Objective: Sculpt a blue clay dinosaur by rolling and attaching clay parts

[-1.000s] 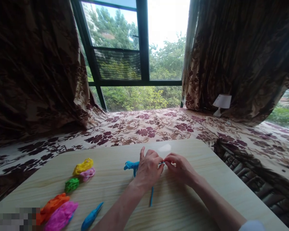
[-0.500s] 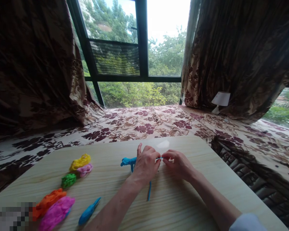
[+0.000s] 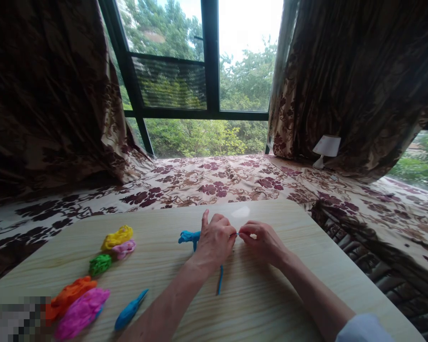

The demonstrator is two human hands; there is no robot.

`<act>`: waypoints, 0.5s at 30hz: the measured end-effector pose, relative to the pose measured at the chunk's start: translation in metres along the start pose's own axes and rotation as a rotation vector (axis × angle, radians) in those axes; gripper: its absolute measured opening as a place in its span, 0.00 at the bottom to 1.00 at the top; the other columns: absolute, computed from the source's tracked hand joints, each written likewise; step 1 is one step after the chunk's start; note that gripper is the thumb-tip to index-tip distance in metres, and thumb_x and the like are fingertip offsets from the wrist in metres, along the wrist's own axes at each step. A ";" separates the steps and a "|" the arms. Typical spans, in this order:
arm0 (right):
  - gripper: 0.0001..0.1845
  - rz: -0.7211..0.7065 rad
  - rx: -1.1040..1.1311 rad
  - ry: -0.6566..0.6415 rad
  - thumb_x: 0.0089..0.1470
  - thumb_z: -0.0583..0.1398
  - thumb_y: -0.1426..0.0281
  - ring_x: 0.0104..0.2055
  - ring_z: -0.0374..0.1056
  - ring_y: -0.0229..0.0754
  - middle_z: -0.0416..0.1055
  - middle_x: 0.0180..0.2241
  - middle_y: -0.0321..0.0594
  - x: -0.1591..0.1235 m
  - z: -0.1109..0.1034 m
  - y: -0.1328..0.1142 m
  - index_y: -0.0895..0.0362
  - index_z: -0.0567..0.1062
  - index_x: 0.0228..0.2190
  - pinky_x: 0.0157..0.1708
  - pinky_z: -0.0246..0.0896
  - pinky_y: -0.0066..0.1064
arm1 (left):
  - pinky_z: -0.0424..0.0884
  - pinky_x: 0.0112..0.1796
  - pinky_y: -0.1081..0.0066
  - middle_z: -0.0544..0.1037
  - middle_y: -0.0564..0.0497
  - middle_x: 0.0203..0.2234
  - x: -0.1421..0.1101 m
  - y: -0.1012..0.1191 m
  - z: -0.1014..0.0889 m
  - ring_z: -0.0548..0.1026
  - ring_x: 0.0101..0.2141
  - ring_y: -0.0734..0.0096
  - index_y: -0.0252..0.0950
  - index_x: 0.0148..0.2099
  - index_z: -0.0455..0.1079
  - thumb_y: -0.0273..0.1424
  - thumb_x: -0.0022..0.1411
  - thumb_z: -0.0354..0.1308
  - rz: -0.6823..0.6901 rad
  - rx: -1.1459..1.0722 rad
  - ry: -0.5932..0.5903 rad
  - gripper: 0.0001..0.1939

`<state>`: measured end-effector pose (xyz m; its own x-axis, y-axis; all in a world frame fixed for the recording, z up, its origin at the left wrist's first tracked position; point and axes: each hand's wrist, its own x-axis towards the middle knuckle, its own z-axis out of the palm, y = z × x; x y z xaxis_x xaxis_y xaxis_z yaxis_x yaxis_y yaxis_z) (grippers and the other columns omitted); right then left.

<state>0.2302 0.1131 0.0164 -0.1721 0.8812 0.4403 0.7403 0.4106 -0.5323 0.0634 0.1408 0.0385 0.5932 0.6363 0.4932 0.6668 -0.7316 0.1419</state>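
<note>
My left hand point(image 3: 216, 240) is closed over the right part of a blue clay figure point(image 3: 189, 237), hiding much of it; its forefinger and thumb pinch toward the right. Between both hands runs a short, thin blue clay strand point(image 3: 237, 234). The fingertips of my right hand point(image 3: 262, 241) are pinched together on the strand's right end. Another thin blue clay strip point(image 3: 220, 281) lies on the table below my left hand; whether it joins the figure is hidden. A tapered blue clay piece point(image 3: 130, 311) rests left of my left forearm.
On the left of the wooden table point(image 3: 288, 294) lie yellow point(image 3: 117, 237), pale pink point(image 3: 124, 248), green point(image 3: 100, 264), orange point(image 3: 71, 295) and bright pink clay lumps point(image 3: 82, 313). Beyond the table is a floral cloth point(image 3: 214, 178) with a white lamp point(image 3: 327, 146) at the right.
The view has tilted down slightly and shifted. Both hands stay close together, still pinching; the strand between their fingertips shows a little differently. The clay lumps have not moved on the table.
</note>
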 end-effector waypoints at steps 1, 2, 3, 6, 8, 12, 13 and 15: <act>0.08 0.003 -0.001 0.001 0.53 0.56 0.71 0.29 0.65 0.35 0.71 0.27 0.35 0.000 0.000 0.000 0.54 0.76 0.27 0.30 0.57 0.24 | 0.38 0.55 0.48 0.72 0.53 0.27 0.000 0.000 0.000 0.66 0.40 0.65 0.42 0.30 0.73 0.29 0.57 0.53 0.000 0.002 0.001 0.08; 0.08 0.008 -0.003 0.005 0.53 0.56 0.71 0.29 0.65 0.35 0.71 0.27 0.35 0.000 0.000 0.001 0.54 0.76 0.27 0.30 0.57 0.24 | 0.39 0.55 0.48 0.72 0.53 0.27 0.000 0.000 0.000 0.66 0.40 0.65 0.42 0.30 0.73 0.29 0.57 0.53 -0.004 0.005 0.003 0.08; 0.08 0.014 -0.005 0.011 0.53 0.56 0.71 0.28 0.65 0.35 0.71 0.28 0.36 0.000 0.000 0.002 0.54 0.76 0.29 0.30 0.57 0.24 | 0.39 0.55 0.49 0.72 0.53 0.27 0.000 0.000 0.001 0.66 0.40 0.65 0.42 0.30 0.74 0.30 0.57 0.52 -0.008 0.009 0.008 0.09; 0.08 0.029 -0.013 0.028 0.52 0.56 0.70 0.28 0.65 0.35 0.71 0.28 0.36 0.000 -0.001 0.005 0.54 0.76 0.33 0.30 0.57 0.25 | 0.40 0.56 0.50 0.72 0.53 0.27 0.000 0.000 0.001 0.66 0.40 0.66 0.42 0.31 0.74 0.30 0.58 0.52 -0.019 0.020 0.021 0.09; 0.08 0.032 -0.018 0.035 0.53 0.56 0.70 0.28 0.65 0.35 0.71 0.28 0.36 0.000 -0.002 0.006 0.54 0.76 0.33 0.30 0.57 0.25 | 0.40 0.56 0.51 0.72 0.53 0.27 0.000 0.000 0.001 0.66 0.40 0.66 0.42 0.31 0.73 0.29 0.58 0.52 -0.023 0.023 0.024 0.09; 0.08 0.029 -0.025 0.041 0.53 0.56 0.71 0.28 0.64 0.35 0.71 0.27 0.36 0.000 -0.002 0.005 0.55 0.76 0.30 0.29 0.57 0.25 | 0.39 0.56 0.49 0.72 0.53 0.27 0.000 0.000 0.000 0.66 0.40 0.66 0.42 0.30 0.73 0.29 0.57 0.52 -0.020 0.016 0.017 0.09; 0.08 0.028 -0.026 0.041 0.53 0.56 0.71 0.28 0.64 0.35 0.71 0.27 0.36 0.000 -0.003 0.004 0.55 0.76 0.30 0.29 0.57 0.25 | 0.39 0.55 0.49 0.73 0.53 0.26 0.000 0.000 -0.001 0.66 0.39 0.66 0.42 0.30 0.73 0.28 0.57 0.52 -0.016 0.014 0.013 0.09; 0.08 0.024 -0.028 0.038 0.53 0.56 0.71 0.28 0.64 0.35 0.71 0.27 0.36 0.000 -0.003 0.004 0.55 0.76 0.29 0.29 0.57 0.25 | 0.39 0.55 0.49 0.73 0.53 0.26 0.000 0.000 -0.001 0.66 0.39 0.66 0.42 0.29 0.73 0.27 0.58 0.51 -0.007 0.009 0.007 0.11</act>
<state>0.2354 0.1141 0.0165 -0.1298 0.8807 0.4555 0.7615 0.3827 -0.5230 0.0629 0.1406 0.0399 0.5856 0.6393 0.4984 0.6749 -0.7251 0.1371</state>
